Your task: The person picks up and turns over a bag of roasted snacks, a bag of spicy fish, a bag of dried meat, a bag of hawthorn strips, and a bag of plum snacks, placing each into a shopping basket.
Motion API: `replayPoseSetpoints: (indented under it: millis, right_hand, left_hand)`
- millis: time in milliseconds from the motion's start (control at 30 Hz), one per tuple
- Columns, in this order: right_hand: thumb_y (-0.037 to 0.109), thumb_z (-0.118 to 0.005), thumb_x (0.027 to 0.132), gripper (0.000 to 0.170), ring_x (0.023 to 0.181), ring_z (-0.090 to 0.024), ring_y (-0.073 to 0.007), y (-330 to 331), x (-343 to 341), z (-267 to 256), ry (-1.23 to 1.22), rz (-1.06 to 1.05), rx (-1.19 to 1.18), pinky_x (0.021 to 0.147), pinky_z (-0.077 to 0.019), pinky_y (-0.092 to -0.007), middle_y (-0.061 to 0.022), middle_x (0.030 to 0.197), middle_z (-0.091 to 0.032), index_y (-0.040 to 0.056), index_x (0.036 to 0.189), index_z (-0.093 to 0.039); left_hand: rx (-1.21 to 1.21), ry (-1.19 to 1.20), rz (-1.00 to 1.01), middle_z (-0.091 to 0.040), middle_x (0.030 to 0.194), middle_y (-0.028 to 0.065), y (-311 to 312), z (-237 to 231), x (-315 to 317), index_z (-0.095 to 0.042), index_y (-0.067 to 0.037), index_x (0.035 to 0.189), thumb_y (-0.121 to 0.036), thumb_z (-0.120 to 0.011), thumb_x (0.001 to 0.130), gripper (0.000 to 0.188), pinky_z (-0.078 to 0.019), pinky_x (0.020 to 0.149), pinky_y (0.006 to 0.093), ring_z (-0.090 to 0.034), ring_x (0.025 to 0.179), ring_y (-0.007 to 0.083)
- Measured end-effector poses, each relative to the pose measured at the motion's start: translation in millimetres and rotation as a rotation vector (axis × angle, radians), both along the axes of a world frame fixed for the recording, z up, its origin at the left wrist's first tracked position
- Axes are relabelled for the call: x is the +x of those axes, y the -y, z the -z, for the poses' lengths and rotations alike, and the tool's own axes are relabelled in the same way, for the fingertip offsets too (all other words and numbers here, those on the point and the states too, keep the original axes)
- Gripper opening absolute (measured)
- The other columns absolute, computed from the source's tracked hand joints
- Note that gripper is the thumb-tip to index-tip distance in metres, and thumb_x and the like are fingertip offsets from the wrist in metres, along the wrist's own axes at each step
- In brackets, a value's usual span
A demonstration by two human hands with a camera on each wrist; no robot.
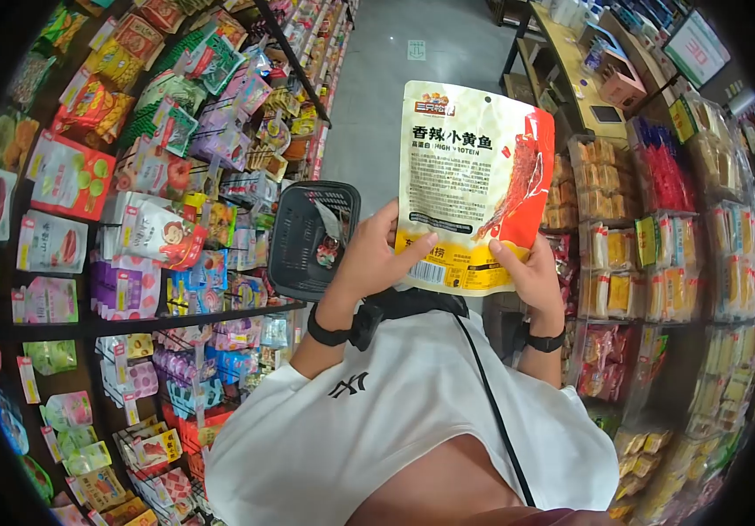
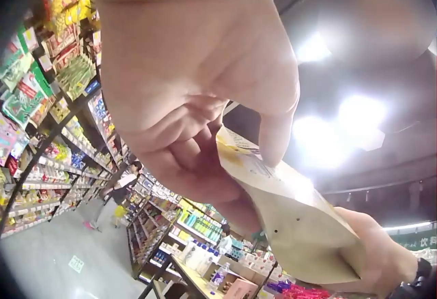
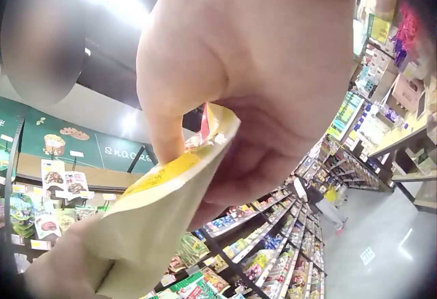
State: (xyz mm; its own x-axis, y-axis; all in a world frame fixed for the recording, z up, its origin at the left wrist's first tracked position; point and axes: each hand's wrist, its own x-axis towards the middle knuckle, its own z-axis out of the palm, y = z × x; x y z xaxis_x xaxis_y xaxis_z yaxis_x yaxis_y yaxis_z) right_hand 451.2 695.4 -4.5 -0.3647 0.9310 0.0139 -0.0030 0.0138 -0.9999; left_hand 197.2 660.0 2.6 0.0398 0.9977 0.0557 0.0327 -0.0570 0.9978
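Both hands hold up a snack pouch (image 1: 461,167), cream and red with a yellow lower band and Chinese print; "HIGH PROTEIN" is among its words. My left hand (image 1: 379,254) pinches the lower left edge, thumb on the printed face and fingers behind. At the lower right corner my right hand (image 1: 531,273) grips it the same way. In the left wrist view, the pouch's pale bottom fold (image 2: 307,244) spans the space between the hands. The right wrist view shows the thumb (image 3: 167,132) pressing on the yellow band. Fingers behind the pouch are largely hidden in the head view.
A dark plastic basket (image 1: 281,254) with a packet in it is beside my left forearm. Shelves of hanging snack bags (image 1: 71,175) line the left. Clear bins of packaged food (image 1: 610,263) and a wooden counter (image 1: 562,53) stand right. Down the aisle is a person (image 2: 116,193).
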Motion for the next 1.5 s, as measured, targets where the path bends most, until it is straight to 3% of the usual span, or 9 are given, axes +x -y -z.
replayPoseSetpoints:
  millis: [200, 933, 1067, 1133, 1233, 1400, 1433, 1467, 1500]
  right_hand:
    - [0.011, -0.069, 0.098, 0.026, 0.096, -0.066, -0.0102, -59.4, -10.1, 9.2, -0.029, 0.003, -0.104, 0.086, -0.0524, -0.0283, -0.0062, 0.109, -0.073, -0.0041, 0.119, -0.065]
    - [0.013, -0.067, 0.100, 0.027, 0.096, -0.065, -0.0100, -328.1, -152.6, 9.8, 0.094, -0.145, -0.037, 0.085, -0.0519, -0.0287, -0.0068, 0.107, -0.074, -0.0051, 0.120, -0.066]
    - [0.014, -0.069, 0.099, 0.031, 0.097, -0.065, -0.0121, -364.6, -154.6, 18.2, 0.061, -0.179, -0.103, 0.088, -0.0524, -0.0304, -0.0084, 0.109, -0.074, -0.0057, 0.122, -0.064]
    - [0.019, -0.067, 0.100, 0.034, 0.102, -0.065, -0.0137, -388.4, -137.3, 18.9, 0.151, -0.244, 0.105, 0.092, -0.0514, -0.0316, -0.0089, 0.111, -0.073, -0.0050, 0.124, -0.063]
    - [0.033, -0.061, 0.104, 0.048, 0.106, -0.063, -0.0149, -440.2, -71.7, 57.1, 0.094, -0.014, -0.105, 0.095, -0.0486, -0.0308, -0.0099, 0.120, -0.071, -0.0028, 0.135, -0.058]
    - [0.046, -0.078, 0.089, 0.078, 0.106, -0.063, -0.0167, -540.4, 139.7, 201.6, 0.451, 0.891, -0.154, 0.091, -0.0505, -0.0299, -0.0159, 0.117, -0.068, -0.0140, 0.133, -0.055]
    - [0.054, -0.082, 0.081, 0.088, 0.105, -0.066, -0.0225, -560.7, 195.5, 232.7, 0.549, 0.969, -0.358, 0.092, -0.0512, -0.0311, -0.0199, 0.115, -0.069, -0.0146, 0.131, -0.056]
    - [0.064, -0.080, 0.075, 0.099, 0.115, -0.064, -0.0341, -571.2, 233.6, 269.6, 0.680, 1.202, -0.236, 0.101, -0.0486, -0.0384, -0.0254, 0.122, -0.066, -0.0126, 0.132, -0.055]
    - [0.067, -0.079, 0.073, 0.103, 0.122, -0.059, -0.0391, -582.3, 253.9, 269.8, 0.816, 1.300, -0.346, 0.106, -0.0446, -0.0430, -0.0282, 0.129, -0.061, -0.0118, 0.135, -0.053]
  left_hand:
    - [-0.108, -0.053, 0.032, -0.072, 0.114, 0.0113, -59.0, 7.6, -14.5, -0.058, 0.003, 0.130, -0.012, -0.075, 0.092, 0.045, -0.0563, 0.090, 0.0298, -0.070, 0.101, 0.0151]
    - [-0.001, -0.041, -0.138, -0.075, 0.107, 0.0160, -291.6, 24.9, -147.0, -0.058, 0.004, 0.126, -0.013, -0.072, 0.093, 0.040, -0.0593, 0.078, 0.0340, -0.075, 0.094, 0.0212]
    - [-0.061, -0.071, -0.154, -0.075, 0.108, 0.0132, -324.8, 33.5, -151.5, -0.058, 0.004, 0.126, -0.009, -0.071, 0.095, 0.037, -0.0575, 0.082, 0.0315, -0.072, 0.096, 0.0169]
    - [-0.034, -0.050, -0.133, -0.075, 0.108, 0.0119, -343.1, 31.6, -148.5, -0.058, 0.004, 0.127, -0.006, -0.070, 0.095, 0.035, -0.0564, 0.084, 0.0302, -0.071, 0.097, 0.0148]
    - [0.019, -0.068, -0.162, -0.073, 0.112, 0.0108, -372.4, 36.2, -137.5, -0.058, 0.004, 0.127, -0.004, -0.069, 0.096, 0.034, -0.0550, 0.086, 0.0289, -0.069, 0.099, 0.0139]
    - [-0.012, -0.011, -0.113, -0.070, 0.117, 0.0105, -438.2, 36.3, -109.2, -0.055, 0.003, 0.129, -0.003, -0.070, 0.097, 0.036, -0.0512, 0.084, 0.0241, -0.066, 0.101, 0.0118]
    - [-0.013, -0.052, -0.117, -0.070, 0.117, 0.0105, -454.5, 36.5, -100.3, -0.055, 0.003, 0.130, -0.003, -0.070, 0.097, 0.037, -0.0510, 0.083, 0.0238, -0.066, 0.100, 0.0114]
    - [-0.028, -0.056, -0.116, -0.070, 0.117, 0.0104, -473.1, 35.8, -90.6, -0.055, 0.003, 0.130, -0.003, -0.070, 0.097, 0.037, -0.0510, 0.083, 0.0237, -0.066, 0.100, 0.0112]
    - [-0.050, -0.058, -0.113, -0.070, 0.117, 0.0102, -490.0, 36.4, -78.6, -0.055, 0.003, 0.130, -0.003, -0.070, 0.096, 0.038, -0.0510, 0.082, 0.0236, -0.066, 0.100, 0.0111]
